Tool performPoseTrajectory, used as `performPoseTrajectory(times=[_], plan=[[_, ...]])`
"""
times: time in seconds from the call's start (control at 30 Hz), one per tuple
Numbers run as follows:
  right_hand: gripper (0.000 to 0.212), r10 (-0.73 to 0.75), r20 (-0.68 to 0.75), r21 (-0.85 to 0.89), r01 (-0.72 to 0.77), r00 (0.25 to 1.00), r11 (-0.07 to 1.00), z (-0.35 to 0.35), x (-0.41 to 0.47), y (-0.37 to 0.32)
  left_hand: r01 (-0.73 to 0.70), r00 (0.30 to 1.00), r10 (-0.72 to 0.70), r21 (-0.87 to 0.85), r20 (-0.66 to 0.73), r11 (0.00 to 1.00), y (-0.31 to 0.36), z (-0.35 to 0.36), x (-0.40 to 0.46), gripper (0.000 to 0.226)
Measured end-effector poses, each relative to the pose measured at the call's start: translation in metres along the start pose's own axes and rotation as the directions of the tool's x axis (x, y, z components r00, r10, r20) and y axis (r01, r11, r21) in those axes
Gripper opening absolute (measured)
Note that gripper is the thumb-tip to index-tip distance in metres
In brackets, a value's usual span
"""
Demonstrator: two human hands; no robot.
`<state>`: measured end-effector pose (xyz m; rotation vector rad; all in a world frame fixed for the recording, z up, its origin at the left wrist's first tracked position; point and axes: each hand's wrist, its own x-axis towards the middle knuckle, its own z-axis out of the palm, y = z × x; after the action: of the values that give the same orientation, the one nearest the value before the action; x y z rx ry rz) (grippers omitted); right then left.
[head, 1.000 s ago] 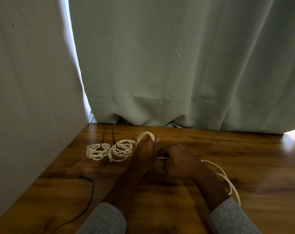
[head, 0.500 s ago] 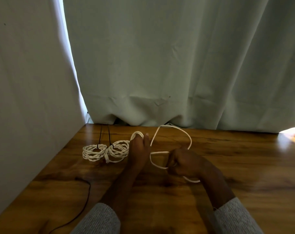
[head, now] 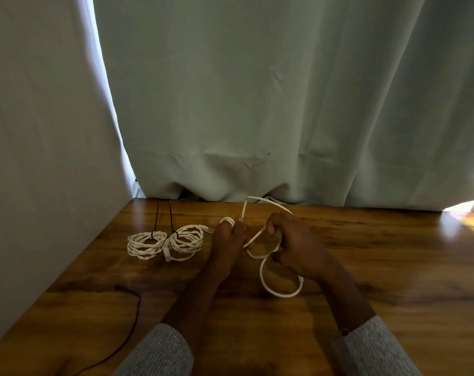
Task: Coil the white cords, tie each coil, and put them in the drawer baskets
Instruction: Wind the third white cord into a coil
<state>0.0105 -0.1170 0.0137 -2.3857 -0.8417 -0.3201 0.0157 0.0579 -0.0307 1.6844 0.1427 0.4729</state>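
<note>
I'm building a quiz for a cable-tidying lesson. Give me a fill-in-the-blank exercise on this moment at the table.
1. The number of finished coils lying on the wooden table is ____.
2. Each finished coil is tied with a tie coloured ____.
3. The loose white cord is held by ____ hands, the left hand and the right hand.
4. Behind the table hangs a pale ____.

Missing words: two; black; both; curtain

Wooden table (head: 366, 267) with two tied white coils (head: 146, 245) (head: 184, 241) and thin black cable (head: 127, 329).
</note>
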Motion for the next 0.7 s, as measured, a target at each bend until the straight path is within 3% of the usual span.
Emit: performPoseTrajectory(times=[0.07,0.17,0.3,0.4,0.47,0.53,0.6,0.7], plan=[[0.061,0.019,-0.113,0.056,-0.013,0.993,0.998,0.011,0.001,0.001,0.083,0.995,-0.078,-0.079,0.063,0.993,0.005,0.002,-0.003,0.032],[0.060,0.061,-0.263,0.223,-0.001,0.963,0.975,0.019,0.004,0.002,0.100,0.985,-0.086,-0.090,0.148,0.991,0.004,0.003,-0.005,0.035],[0.057,0.216,-0.250,0.464,-0.079,0.944,0.882,0.009,0.006,0.000,0.112,0.962,-0.085,-0.090,0.259,0.990,0.009,0.005,-0.009,0.030],[0.066,0.257,-0.257,0.409,-0.136,0.931,0.902,0.009,0.004,0.004,0.142,0.944,-0.099,-0.117,0.314,0.983,0.016,0.006,-0.014,0.027],[0.087,0.230,-0.100,0.364,-0.179,0.968,0.914,0.007,0.001,0.010,0.187,0.928,-0.122,-0.156,0.351,0.970,0.020,0.007,-0.016,0.024],[0.102,0.206,0.177,0.371,-0.259,0.963,0.892,0.004,-0.006,0.014,0.203,0.924,-0.121,-0.199,0.362,0.959,0.023,0.006,-0.016,0.025],[0.088,0.205,0.303,0.369,-0.313,0.931,0.875,0.007,-0.011,0.014,0.193,0.923,-0.095,-0.233,0.374,0.953,0.022,0.005,-0.013,0.028],[0.042,0.228,0.322,0.275,-0.321,0.919,0.906,0.008,-0.010,0.024,0.206,0.923,-0.089,-0.287,0.374,0.936,0.019,0.003,-0.010,0.030]])
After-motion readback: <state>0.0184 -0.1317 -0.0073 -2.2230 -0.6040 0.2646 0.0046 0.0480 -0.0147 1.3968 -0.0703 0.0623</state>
